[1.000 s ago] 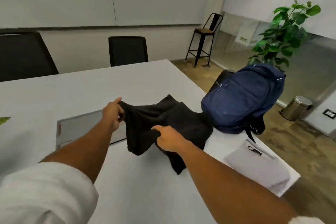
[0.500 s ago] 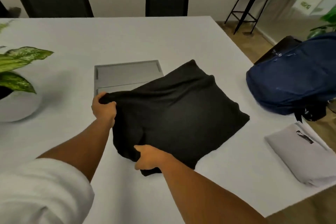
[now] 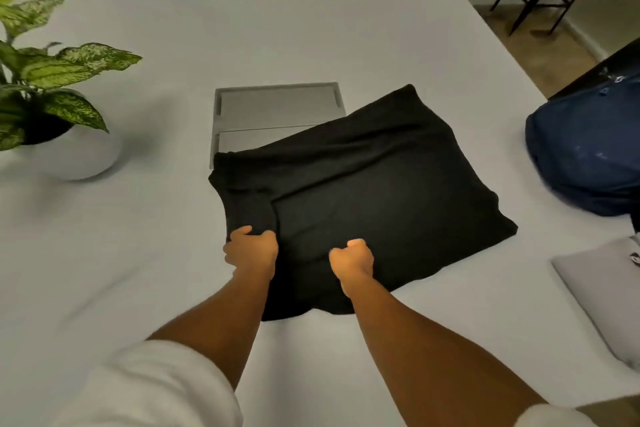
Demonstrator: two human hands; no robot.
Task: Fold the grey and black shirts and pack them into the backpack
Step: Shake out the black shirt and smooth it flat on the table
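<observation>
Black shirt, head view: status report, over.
Left hand and right hand both grip the black shirt's near edge. Shirt spread on the table, far corner over a grey panel. Blue backpack right, nothing blocking.

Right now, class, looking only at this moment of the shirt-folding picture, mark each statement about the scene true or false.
1. Both the left hand and the right hand grip the black cotton shirt. True.
2. The black shirt is inside the navy fabric backpack. False: it lies on the white table.
3. The shirt partly covers a flat grey panel. True.
4. The folded light-grey shirt lies left of the black one. False: right.
</observation>
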